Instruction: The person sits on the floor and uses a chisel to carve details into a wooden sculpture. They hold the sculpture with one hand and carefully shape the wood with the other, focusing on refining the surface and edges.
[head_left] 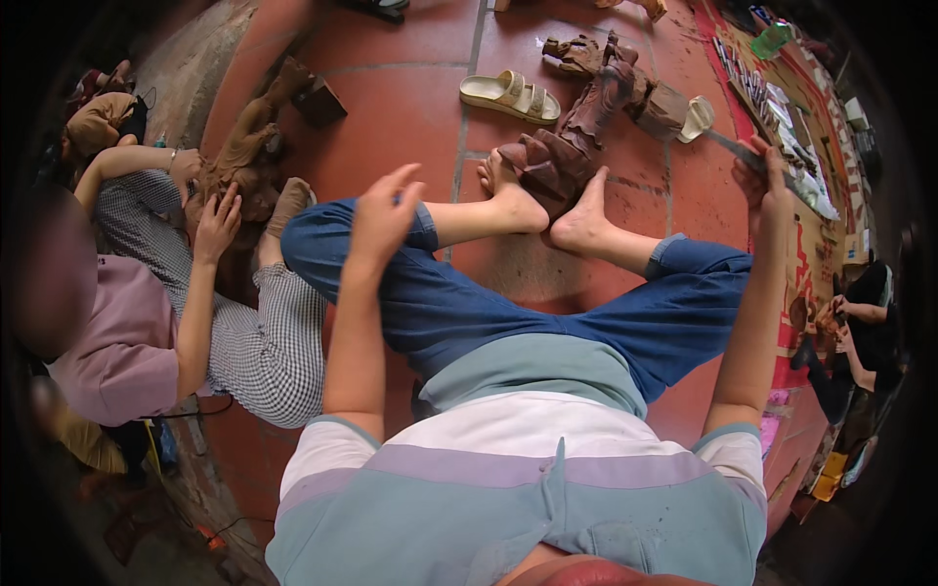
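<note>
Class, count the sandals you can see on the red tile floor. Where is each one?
2. One tan sandal lies near the top centre, left of the wooden carving. Another dark sandal is cut off at the top edge. More may be hidden.

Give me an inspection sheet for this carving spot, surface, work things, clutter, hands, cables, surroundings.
Surface: red tiled floor; person sits on it.
Job's things: brown wooden carving steadied between bare feet; metal chisel.
Clutter: row of tools on a patterned mat, tan sandal, green bottle.
Hands: left hand open, raised above the knee, holding nothing; right hand gripping the chisel.
Cables: thin dark cord by the neighbour's side.
Surroundings: neighbour's hand on another wooden figure; more people seated far right.
</note>
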